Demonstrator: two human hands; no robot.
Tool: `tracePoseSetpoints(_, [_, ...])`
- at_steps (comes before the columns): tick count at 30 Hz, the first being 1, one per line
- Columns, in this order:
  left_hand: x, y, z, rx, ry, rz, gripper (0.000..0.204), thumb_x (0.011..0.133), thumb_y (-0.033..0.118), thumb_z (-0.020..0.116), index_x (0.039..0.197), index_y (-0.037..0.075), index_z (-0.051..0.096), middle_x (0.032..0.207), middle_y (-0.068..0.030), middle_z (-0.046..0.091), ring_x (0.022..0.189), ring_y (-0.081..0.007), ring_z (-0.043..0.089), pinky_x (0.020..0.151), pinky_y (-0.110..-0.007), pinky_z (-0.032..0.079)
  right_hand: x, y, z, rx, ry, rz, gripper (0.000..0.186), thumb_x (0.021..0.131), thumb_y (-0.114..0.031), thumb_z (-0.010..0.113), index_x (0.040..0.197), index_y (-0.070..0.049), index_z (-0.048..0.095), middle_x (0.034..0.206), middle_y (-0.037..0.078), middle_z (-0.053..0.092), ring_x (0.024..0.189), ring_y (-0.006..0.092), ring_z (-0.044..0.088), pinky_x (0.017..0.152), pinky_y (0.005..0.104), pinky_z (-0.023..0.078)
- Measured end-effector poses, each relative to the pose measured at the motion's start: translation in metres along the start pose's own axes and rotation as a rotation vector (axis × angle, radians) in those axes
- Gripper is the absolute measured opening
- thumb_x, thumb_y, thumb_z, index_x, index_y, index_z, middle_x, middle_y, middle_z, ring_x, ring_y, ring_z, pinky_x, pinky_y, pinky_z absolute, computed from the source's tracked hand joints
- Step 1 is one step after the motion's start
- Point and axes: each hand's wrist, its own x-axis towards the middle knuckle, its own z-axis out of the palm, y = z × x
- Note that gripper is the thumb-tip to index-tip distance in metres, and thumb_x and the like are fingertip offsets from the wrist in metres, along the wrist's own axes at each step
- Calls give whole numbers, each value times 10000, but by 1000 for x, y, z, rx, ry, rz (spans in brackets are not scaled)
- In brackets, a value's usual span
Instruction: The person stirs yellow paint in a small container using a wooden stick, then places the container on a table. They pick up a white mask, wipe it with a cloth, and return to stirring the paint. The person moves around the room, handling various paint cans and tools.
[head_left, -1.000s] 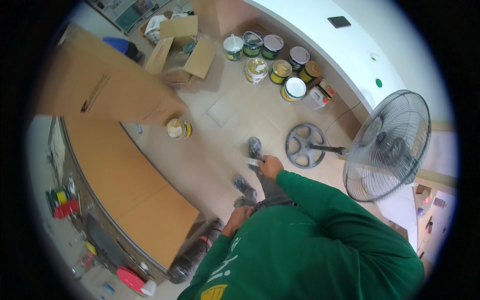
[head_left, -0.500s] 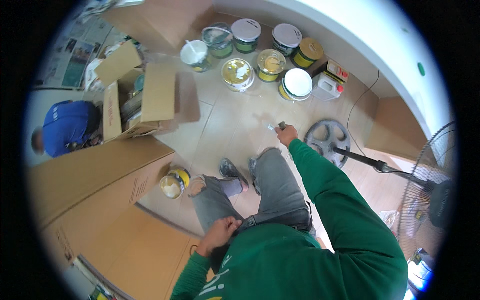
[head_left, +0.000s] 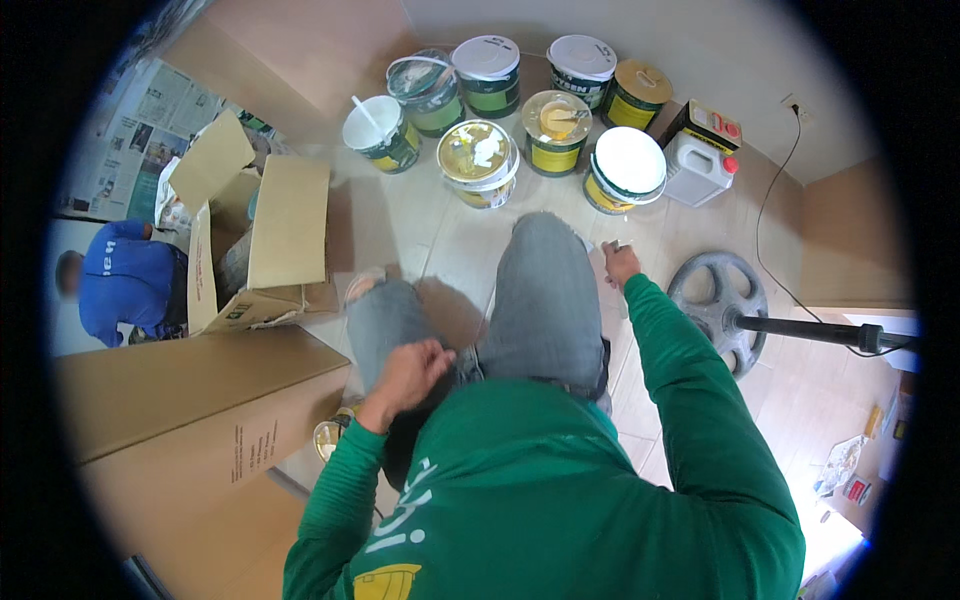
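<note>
Right hand (head_left: pixel 620 264), at frame centre-right, has its fingers closed on a small object (head_left: pixel 612 246) near the white-lidded paint can (head_left: pixel 625 168). Left hand (head_left: pixel 408 370), lower centre, rests on the grey-trousered thigh (head_left: pixel 392 318), fingers curled, holding nothing visible.

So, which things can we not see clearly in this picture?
- Small object in right hand: too small, head view.
- Small yellow-labelled tin: mostly hidden by left green sleeve.
- Left hand fingers: curled against grey trousers; grip unclear.
- Black fan pole: cut off by rim.

Small item in right hand (head_left: pixel 620 264) indistinct
</note>
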Motion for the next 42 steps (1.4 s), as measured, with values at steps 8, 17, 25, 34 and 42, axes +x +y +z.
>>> tracePoseSetpoints(8, [54, 22, -22, -180, 287, 97, 244, 1042, 255, 675, 1034, 12, 685, 780, -18, 646, 731, -105, 567, 687, -301, 488, -49, -98, -39, 541, -125, -429, 300, 1065, -264, 576, 1131, 27, 603, 781, 114, 666, 528, 172, 605, 442, 324, 489])
tracePoseSetpoints(17, [274, 14, -77, 154, 543, 243, 864, 881, 462, 813, 1498, -22, 448, 1474, -345, 492, 1369, -472, 510, 1116, -511, 443, -37, -212, 74, 471, -335, -278, 261, 1097, -249, 548, 1172, 1, 573, 851, 110, 677, 595, 172, 644, 479, 310, 519])
tracePoseSetpoints(25, [368, -3, -64, 412, 324, -21, 1354, 703, 626, 889, 1650, -12, 161, 1662, -393, 101, 1536, -586, 147, 1231, -637, 236, -7, -231, 125, 427, -228, -173, 288, 1100, -234, 520, 1170, 41, 567, 880, 124, 699, 565, 172, 648, 465, 309, 524])
tracePoseSetpoints(34, [384, -14, -49, 263, 508, 91, 1406, 637, 581, 940, 1629, -56, 174, 1639, -405, 105, 1515, -575, 178, 1255, -577, 221, -8, -240, 129, 443, -189, -167, 294, 1108, -240, 497, 1175, 36, 577, 885, 131, 716, 552, 172, 646, 464, 309, 521])
tracePoseSetpoints(42, [385, -11, -53, 222, 485, 69, 1407, 615, 596, 942, 1618, -62, 208, 1636, -421, 104, 1514, -583, 172, 1256, -557, 246, -4, -258, 142, -59, 15, -284, 306, 1071, -207, 522, 1042, 96, 550, 711, 228, 699, 606, 296, 741, 526, 405, 581])
